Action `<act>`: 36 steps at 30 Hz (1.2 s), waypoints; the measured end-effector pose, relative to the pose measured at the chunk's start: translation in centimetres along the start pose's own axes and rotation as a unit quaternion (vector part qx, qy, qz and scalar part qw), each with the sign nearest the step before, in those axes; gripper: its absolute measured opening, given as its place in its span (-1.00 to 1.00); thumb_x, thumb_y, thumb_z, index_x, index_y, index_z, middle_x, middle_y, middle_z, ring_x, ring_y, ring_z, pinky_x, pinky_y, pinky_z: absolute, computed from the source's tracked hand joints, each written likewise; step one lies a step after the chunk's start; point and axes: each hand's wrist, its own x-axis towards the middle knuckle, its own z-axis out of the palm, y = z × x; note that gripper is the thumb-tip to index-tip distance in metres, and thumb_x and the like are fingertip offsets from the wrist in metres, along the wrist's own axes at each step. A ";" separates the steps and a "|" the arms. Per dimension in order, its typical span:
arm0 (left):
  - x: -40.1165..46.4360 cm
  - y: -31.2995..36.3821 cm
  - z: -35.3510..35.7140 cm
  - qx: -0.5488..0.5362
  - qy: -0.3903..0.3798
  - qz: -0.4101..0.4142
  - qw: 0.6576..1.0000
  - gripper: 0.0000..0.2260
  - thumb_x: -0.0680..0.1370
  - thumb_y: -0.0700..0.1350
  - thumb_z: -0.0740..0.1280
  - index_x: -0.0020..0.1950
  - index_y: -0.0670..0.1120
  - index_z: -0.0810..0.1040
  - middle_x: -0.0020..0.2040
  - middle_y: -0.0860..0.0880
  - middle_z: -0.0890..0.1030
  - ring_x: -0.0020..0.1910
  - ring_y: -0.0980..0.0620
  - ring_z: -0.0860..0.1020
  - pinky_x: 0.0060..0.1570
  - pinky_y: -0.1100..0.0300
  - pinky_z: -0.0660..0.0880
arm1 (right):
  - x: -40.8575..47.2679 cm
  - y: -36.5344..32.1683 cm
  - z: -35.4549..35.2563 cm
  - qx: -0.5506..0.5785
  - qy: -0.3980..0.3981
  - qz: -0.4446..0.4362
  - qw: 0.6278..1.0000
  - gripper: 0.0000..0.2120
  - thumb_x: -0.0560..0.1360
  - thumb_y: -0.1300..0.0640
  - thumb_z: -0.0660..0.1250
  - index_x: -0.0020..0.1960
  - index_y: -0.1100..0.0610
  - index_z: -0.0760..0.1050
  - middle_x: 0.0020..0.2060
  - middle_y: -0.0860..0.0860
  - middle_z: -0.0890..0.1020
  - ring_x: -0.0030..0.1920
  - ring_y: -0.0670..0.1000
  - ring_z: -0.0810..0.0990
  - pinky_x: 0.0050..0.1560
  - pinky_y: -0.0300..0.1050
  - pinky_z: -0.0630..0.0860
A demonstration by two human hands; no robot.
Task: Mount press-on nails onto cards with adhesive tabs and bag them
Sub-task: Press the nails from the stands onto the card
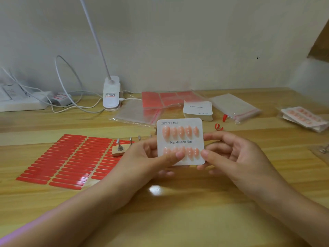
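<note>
We hold our left hand (153, 154) and right hand (229, 154) raised close together, fingers curled, thumbs pressed forward, forearms angled inward.

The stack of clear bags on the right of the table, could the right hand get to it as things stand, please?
Probably not at once: the right hand is pinching the nail card together with the left hand. The path to the clear bags looks free; only a red strip lies between, so releasing its grip should do.
</note>
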 end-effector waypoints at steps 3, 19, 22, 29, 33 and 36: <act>0.0 0.0 0.0 -0.006 0.007 -0.007 1.000 -0.68 0.25 0.04 0.47 -0.02 0.08 0.66 -0.05 0.00 0.69 -0.08 0.09 0.66 -0.32 0.38 0.52 | -0.1 -0.2 0.7 0.029 -0.019 0.026 0.999 -0.63 0.25 0.01 0.41 0.03 0.05 0.50 -0.24 0.02 0.68 -0.35 -0.06 0.65 -0.41 -0.23 0.56; 0.0 0.5 0.3 0.015 -0.035 -0.052 0.998 -0.78 0.31 -0.04 0.45 -0.05 0.00 0.67 -0.10 -0.03 0.70 -0.13 -0.01 0.68 -0.34 0.36 0.55 | -0.3 0.8 1.5 0.068 -0.018 0.044 0.997 -0.75 0.16 0.09 0.40 -0.25 0.25 0.58 -0.42 0.04 0.62 -0.53 -0.09 0.54 -0.47 -0.29 0.50; 0.0 0.6 0.2 0.015 -0.045 -0.064 0.997 -0.77 0.31 -0.03 0.45 -0.05 0.00 0.67 -0.08 -0.03 0.70 -0.11 0.00 0.67 -0.32 0.36 0.54 | -0.4 0.8 1.4 0.071 -0.020 0.047 0.996 -0.74 0.14 0.06 0.41 -0.26 0.23 0.58 -0.43 0.03 0.62 -0.53 -0.09 0.54 -0.47 -0.29 0.50; 0.0 1.0 -0.1 0.005 -0.081 -0.079 0.994 -0.72 0.29 0.09 0.45 -0.04 0.06 0.67 -0.04 -0.01 0.69 -0.06 0.02 0.66 -0.23 0.36 0.57 | -0.3 0.9 0.9 0.076 -0.040 0.072 0.994 -0.68 0.12 0.02 0.43 -0.22 0.21 0.64 -0.34 0.09 0.66 -0.50 -0.08 0.54 -0.45 -0.30 0.50; 0.1 1.0 -0.1 -0.062 -0.038 -0.082 0.994 -0.67 0.31 0.15 0.38 -0.04 -0.01 0.68 -0.07 -0.12 0.69 -0.11 -0.01 0.67 -0.24 0.27 0.59 | -0.4 0.9 0.8 0.066 -0.046 0.070 0.994 -0.68 0.09 0.00 0.44 -0.25 0.18 0.65 -0.32 0.10 0.67 -0.50 -0.05 0.54 -0.46 -0.28 0.50; 0.0 0.9 -0.2 -0.088 -0.016 -0.071 0.994 -0.69 0.35 0.05 0.39 -0.03 -0.12 0.67 -0.07 -0.17 0.68 -0.16 -0.04 0.67 -0.28 0.25 0.59 | -0.4 0.8 0.7 0.048 -0.063 0.074 0.994 -0.67 0.10 -0.01 0.45 -0.20 0.16 0.66 -0.28 0.07 0.69 -0.46 -0.02 0.57 -0.43 -0.28 0.51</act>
